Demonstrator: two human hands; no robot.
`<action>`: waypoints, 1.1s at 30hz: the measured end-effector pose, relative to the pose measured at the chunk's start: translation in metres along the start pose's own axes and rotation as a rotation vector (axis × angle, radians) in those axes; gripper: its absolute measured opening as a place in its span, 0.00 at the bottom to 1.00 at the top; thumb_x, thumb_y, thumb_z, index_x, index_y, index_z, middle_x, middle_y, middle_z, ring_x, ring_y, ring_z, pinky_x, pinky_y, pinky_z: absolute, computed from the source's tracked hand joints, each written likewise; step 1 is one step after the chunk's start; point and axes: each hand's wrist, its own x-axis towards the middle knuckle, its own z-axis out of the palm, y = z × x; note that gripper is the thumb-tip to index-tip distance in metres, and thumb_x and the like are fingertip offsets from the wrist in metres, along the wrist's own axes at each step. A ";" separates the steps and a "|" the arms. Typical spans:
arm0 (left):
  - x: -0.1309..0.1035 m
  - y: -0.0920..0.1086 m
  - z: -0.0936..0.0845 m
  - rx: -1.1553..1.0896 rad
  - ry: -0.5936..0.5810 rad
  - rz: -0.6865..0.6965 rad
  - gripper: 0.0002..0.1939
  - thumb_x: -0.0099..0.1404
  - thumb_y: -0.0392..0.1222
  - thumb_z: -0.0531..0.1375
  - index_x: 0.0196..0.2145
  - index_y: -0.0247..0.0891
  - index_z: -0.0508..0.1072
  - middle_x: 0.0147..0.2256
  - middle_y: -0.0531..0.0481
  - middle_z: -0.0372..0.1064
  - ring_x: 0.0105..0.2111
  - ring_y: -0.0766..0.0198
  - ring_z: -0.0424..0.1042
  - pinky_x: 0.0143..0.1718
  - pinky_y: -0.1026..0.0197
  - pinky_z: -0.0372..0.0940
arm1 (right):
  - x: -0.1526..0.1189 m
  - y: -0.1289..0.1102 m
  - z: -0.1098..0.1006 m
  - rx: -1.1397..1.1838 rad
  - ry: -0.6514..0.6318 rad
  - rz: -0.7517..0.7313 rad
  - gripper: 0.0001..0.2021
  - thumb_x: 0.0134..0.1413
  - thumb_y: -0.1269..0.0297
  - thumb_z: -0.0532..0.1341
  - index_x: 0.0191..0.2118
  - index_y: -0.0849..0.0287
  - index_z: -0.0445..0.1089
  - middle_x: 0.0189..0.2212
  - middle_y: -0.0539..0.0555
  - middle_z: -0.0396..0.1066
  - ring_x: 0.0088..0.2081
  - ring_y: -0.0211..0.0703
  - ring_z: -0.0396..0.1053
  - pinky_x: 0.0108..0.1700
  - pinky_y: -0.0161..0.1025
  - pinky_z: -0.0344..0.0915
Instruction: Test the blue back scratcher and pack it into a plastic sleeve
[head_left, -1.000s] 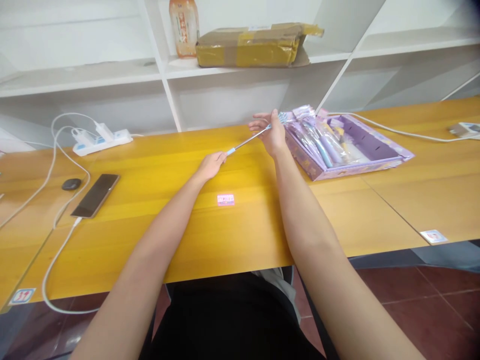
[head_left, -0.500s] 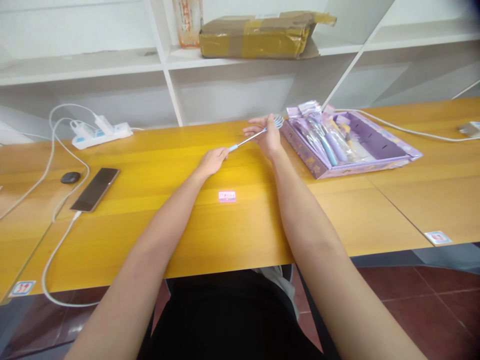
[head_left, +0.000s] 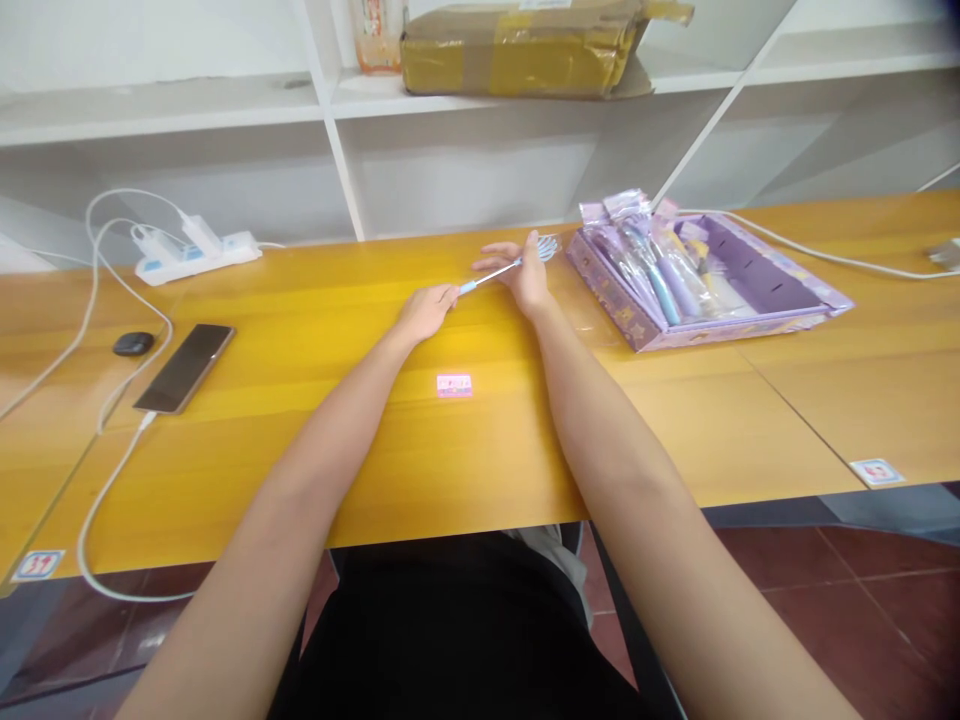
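Note:
A back scratcher with a light blue handle (head_left: 468, 288), a thin metal shaft and a blue-and-white clawed head (head_left: 547, 249) slants over the table. My left hand (head_left: 427, 312) is closed round the handle end. Near the head, my right hand (head_left: 529, 285) has its fingers stretched to the left and its thumb up. The shaft passes by the crook of that thumb, which hides part of it; how firmly it touches is unclear. Just right of this hand stands a purple box (head_left: 634, 335) with several plastic-wrapped items (head_left: 664, 275), some with blue or purple handles.
A small pink card (head_left: 454, 386) lies on the wooden table (head_left: 480, 460) between my forearms. To the left are a phone (head_left: 185, 368) on a cable, a black mouse-like object (head_left: 133, 344) and a power strip (head_left: 196, 262). A taped cardboard box (head_left: 517, 55) rests on the shelf behind.
The view has tilted slightly downward. My right hand and the scratcher's head have shifted a little left, away from the purple box. The left hand keeps its grip on the handle.

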 end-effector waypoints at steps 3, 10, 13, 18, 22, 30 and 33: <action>0.001 -0.002 0.000 -0.004 -0.004 0.015 0.24 0.83 0.55 0.50 0.32 0.42 0.72 0.32 0.50 0.74 0.33 0.57 0.69 0.39 0.56 0.57 | 0.001 0.006 -0.003 -0.099 -0.053 -0.052 0.45 0.58 0.12 0.49 0.43 0.50 0.78 0.35 0.56 0.82 0.51 0.57 0.80 0.54 0.51 0.75; 0.000 0.004 -0.002 -0.010 -0.001 0.000 0.23 0.83 0.52 0.50 0.32 0.41 0.71 0.33 0.49 0.75 0.34 0.57 0.69 0.40 0.55 0.56 | 0.007 0.014 -0.006 -0.246 -0.153 -0.063 0.61 0.48 0.06 0.33 0.55 0.51 0.77 0.34 0.53 0.83 0.55 0.56 0.74 0.65 0.57 0.63; -0.001 0.006 -0.003 -0.020 -0.002 -0.009 0.22 0.83 0.51 0.50 0.32 0.41 0.71 0.33 0.49 0.75 0.34 0.57 0.69 0.40 0.55 0.56 | 0.008 0.017 -0.005 -0.271 -0.154 -0.071 0.63 0.45 0.05 0.33 0.58 0.51 0.77 0.33 0.53 0.82 0.54 0.56 0.74 0.63 0.56 0.64; -0.002 0.007 -0.004 -0.025 -0.004 -0.012 0.22 0.83 0.50 0.51 0.31 0.41 0.71 0.31 0.50 0.73 0.32 0.58 0.68 0.39 0.56 0.55 | 0.007 0.021 -0.004 -0.330 -0.183 -0.110 0.63 0.49 0.07 0.33 0.63 0.49 0.77 0.33 0.52 0.82 0.53 0.55 0.75 0.63 0.56 0.64; -0.001 0.007 -0.004 -0.028 -0.006 -0.026 0.23 0.84 0.51 0.51 0.31 0.41 0.71 0.30 0.50 0.72 0.31 0.59 0.67 0.38 0.56 0.54 | 0.007 0.025 -0.003 -0.327 -0.193 -0.118 0.65 0.49 0.07 0.31 0.67 0.52 0.74 0.32 0.50 0.81 0.51 0.53 0.74 0.65 0.56 0.62; 0.003 0.001 0.001 -0.036 0.021 -0.004 0.23 0.84 0.50 0.51 0.31 0.41 0.73 0.29 0.50 0.72 0.31 0.59 0.68 0.37 0.56 0.55 | 0.005 0.030 -0.002 -0.297 -0.186 -0.100 0.52 0.61 0.12 0.41 0.60 0.51 0.78 0.39 0.52 0.83 0.53 0.54 0.77 0.69 0.58 0.63; 0.004 0.001 0.002 -0.054 0.028 0.008 0.24 0.84 0.50 0.51 0.31 0.40 0.73 0.29 0.51 0.72 0.30 0.60 0.68 0.37 0.56 0.56 | 0.004 0.030 0.000 -0.272 -0.164 -0.097 0.48 0.59 0.12 0.47 0.56 0.49 0.80 0.41 0.54 0.83 0.56 0.57 0.78 0.69 0.58 0.66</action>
